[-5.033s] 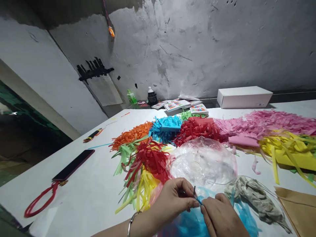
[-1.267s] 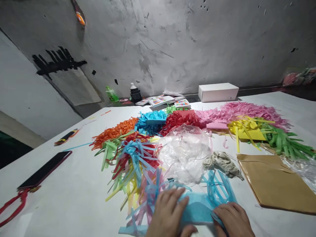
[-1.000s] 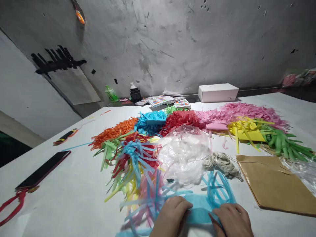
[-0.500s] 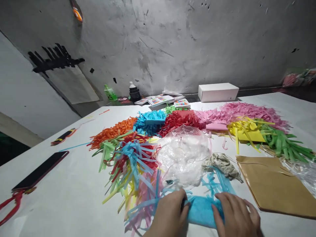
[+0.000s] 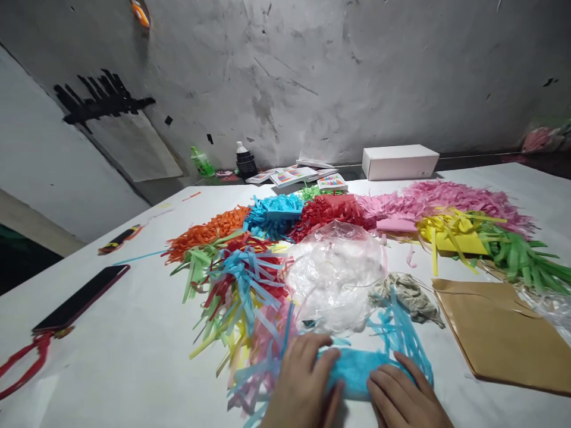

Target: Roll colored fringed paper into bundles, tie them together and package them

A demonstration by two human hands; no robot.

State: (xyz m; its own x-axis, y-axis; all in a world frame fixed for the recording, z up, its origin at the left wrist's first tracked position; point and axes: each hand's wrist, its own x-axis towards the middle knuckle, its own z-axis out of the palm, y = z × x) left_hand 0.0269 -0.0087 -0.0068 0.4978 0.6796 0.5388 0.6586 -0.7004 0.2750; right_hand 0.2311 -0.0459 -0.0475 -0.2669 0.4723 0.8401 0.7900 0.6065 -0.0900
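A folded band of blue tissue paper [image 5: 357,367] with cut fringe at both ends lies on the white table in front of me. My left hand [image 5: 307,374] is closed on the left part of the band, its fingers bent over the top. Over the right part, my right hand [image 5: 399,389] has its fingers bent together on the paper, its thumb hidden. Loose blue fringe [image 5: 401,333] spreads out beyond my right fingers. More light blue strips trail out past my left hand.
A clear plastic bag [image 5: 339,276] and a grey crumpled cloth [image 5: 408,297] lie just beyond the band. Brown paper [image 5: 504,333] is at the right. Fringed paper bundles [image 5: 330,217] in several colours spread behind. Leftward lie a phone [image 5: 82,300] and red-handled scissors [image 5: 33,365].
My right hand has shifted left and flattened over the band. The left fingers have moved up onto its top edge. The blue fringe at the right has spread outward, and the view has tilted slightly.
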